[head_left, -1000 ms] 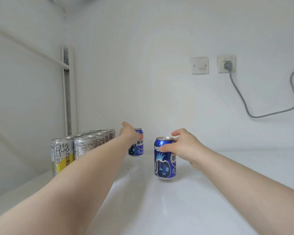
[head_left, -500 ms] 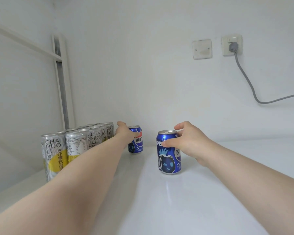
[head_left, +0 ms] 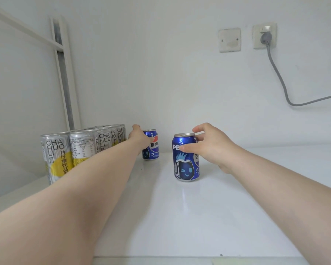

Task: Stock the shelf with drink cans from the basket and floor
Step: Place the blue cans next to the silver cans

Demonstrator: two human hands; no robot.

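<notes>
- The right grip [head_left: 214,148] is closed round the upper part of the near blue can [head_left: 185,165]: the thumb is pressed flat on the printed front, the other fingers are curled round the far side, and the forefinger is lifted just above the rim.
- The left grip [head_left: 139,138] is wrapped round the left side of the far blue can [head_left: 152,150], with one fingertip laid across its label; the remaining fingers are hidden behind the hand.
- The near blue can is stood upright on the shelf [head_left: 180,217]. It is a short, glossy metal cylinder with a silver lid and a cartoon face printed on it.
- The far blue can, of the same short shape, is stood upright behind and to the left of the near blue can, apart from it.
- Further left of the near blue can, a tight block of silver-and-yellow cans [head_left: 59,155] is ranged in rows; these are taller and slimmer.
- The shelf is seen as a smooth white board with a faint sheen.
- Above and to the right of the near blue can, a blank wall plate [head_left: 229,40] and a socket [head_left: 264,36] are fixed to the white wall, and a grey cable [head_left: 281,83] is hung from the socket.
</notes>
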